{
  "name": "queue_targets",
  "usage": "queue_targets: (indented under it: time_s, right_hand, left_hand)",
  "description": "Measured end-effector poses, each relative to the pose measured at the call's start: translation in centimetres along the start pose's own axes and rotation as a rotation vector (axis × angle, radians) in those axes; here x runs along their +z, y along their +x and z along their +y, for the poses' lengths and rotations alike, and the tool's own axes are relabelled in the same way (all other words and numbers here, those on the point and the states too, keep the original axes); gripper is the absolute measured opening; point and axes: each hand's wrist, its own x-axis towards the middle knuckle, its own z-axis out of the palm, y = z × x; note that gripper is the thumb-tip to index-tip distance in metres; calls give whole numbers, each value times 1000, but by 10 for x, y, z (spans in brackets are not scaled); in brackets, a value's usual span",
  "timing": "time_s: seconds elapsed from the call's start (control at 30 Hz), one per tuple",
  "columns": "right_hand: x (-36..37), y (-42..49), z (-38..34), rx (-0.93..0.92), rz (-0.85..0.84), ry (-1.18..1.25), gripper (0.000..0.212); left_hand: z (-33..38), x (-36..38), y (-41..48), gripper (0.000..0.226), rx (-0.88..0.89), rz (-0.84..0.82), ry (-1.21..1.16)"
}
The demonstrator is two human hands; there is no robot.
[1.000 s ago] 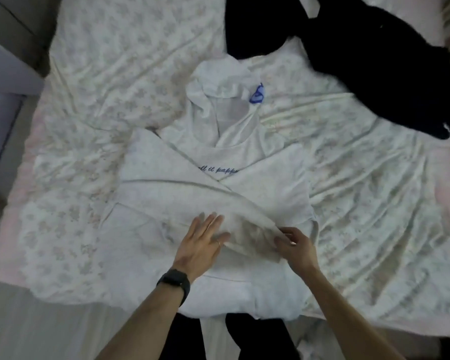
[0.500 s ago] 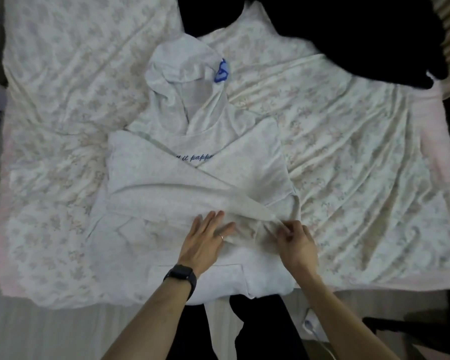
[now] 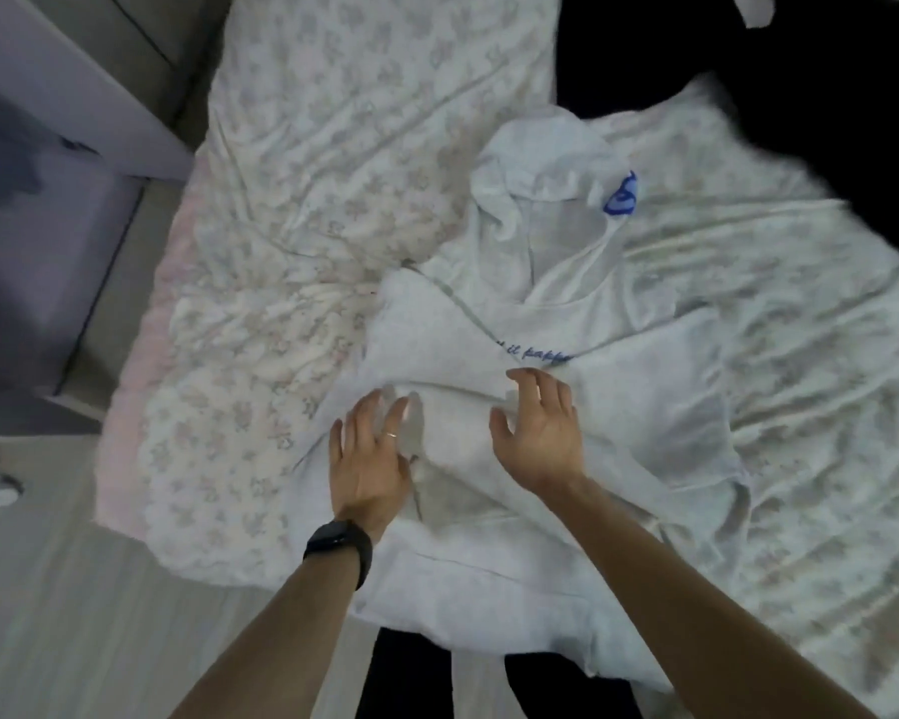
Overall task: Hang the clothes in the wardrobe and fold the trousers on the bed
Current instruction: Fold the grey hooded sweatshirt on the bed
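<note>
On the bed (image 3: 307, 173), close to its near edge, a pale hoodie (image 3: 644, 407) lies front up; its hood (image 3: 535, 158) points toward the far side, with a blue tag (image 3: 621, 197) at the hood's right edge; both sleeves are folded in across the chest, and blue lettering (image 3: 546, 355) shows only in part between them. Left hand (image 3: 369, 459) lies flat on the folded cloth, palm down, fingers straight and close together, holding nothing; a ring (image 3: 391, 434) sits on one finger and a black wristband (image 3: 339, 544) on the wrist. Right hand (image 3: 541, 433) is just beside it, nearer the lettering, fingers spread wide and slightly bent, gripping nothing; the frame is blurred there, so the fingertips perhaps touch the sleeve, perhaps hang just over it. A black garment (image 3: 748, 70) lies on the sheet at the far right corner, well apart from the hands. Left of the bed: pale floor (image 3: 74, 589) and a grey-violet cabinet (image 3: 32, 225).
</note>
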Motion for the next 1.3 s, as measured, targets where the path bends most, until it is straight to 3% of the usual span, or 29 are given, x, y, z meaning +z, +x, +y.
queue_targets:
  time_s: [0.1,0.3,0.33,0.4,0.6,0.7,0.77,0.83,0.93,1.0,1.07,1.13,1.2,1.3]
  right_hand:
    - [27,64,-51,-13,-110,29,56]
    - [58,184,-129,232,-482,-223,91]
    - [62,195,-132,228,-526,-241,85]
    - [77,211,-143,145,-568,-238,54]
    - [94,228,-157,208,-338,43,28]
    - [106,213,-156,304,-396,66,46]
    - [105,210,-152,307,-398,95,51]
    - [100,213,-151,325,-393,154,48]
    - [91,211,-144,338,-342,268,43]
    - [86,196,-141,269,-328,193,41]
    - [69,163,-116,194,-206,69,37]
    - [50,112,-83,90,-46,-41,37]
    - [42,59,-54,36,45,-177,48]
    - [32,-17,-14,133,-41,-361,67]
  left_hand:
    - [-45,-4,24,85,-94,-16,-15]
    - [-94,-5,61,54,114,67,-57]
    - [-101,-6,62,48,138,90,-69]
    - [-128,-6,62,42,127,82,-145]
    - [-154,-16,65,22,-125,-60,-453]
    - [-156,-30,76,23,-288,-297,-613]
    - [-155,-42,86,19,-256,-445,-681]
    - [-152,-49,100,11,-198,-462,-708]
    - [-147,-43,121,23,-155,-415,-494]
    - [-152,-34,121,24,-189,-269,-267]
    - [-141,-25,116,40,-99,-52,-167]
    - [-112,-24,108,59,106,88,-167]
    - [-76,-20,97,65,320,52,-196]
    - [-15,4,84,69,537,-186,-167]
